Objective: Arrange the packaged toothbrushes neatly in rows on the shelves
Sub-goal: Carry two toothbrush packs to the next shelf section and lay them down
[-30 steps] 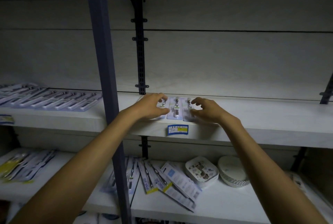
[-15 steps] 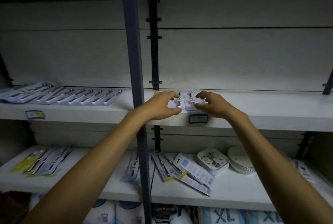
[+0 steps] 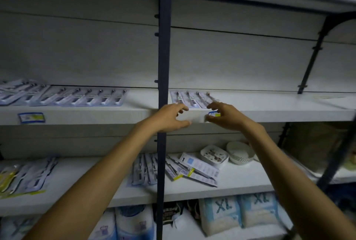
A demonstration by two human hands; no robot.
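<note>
Packs (image 3: 192, 99) on upper shelf (image 3: 269, 108), right of post (image 3: 163, 85), lying side by side in short row. Best squared from both ends, nudged flush with front edge. Left hand (image 3: 169, 117) and right hand (image 3: 224, 116) spread loose, grasping nothing, fingertips (image 3: 184, 107) near pack bottoms.

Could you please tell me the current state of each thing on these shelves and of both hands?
Left hand: open, fingers spread, holding nothing.
Right hand: open, holding nothing.
Small toothbrush row: flat, side by side, near shelf edge.
Long toothbrush row: flat, neatly lined up.
Lower toothbrush packs: fanned out, overlapping, untidy.
Round containers: upside down.
</note>
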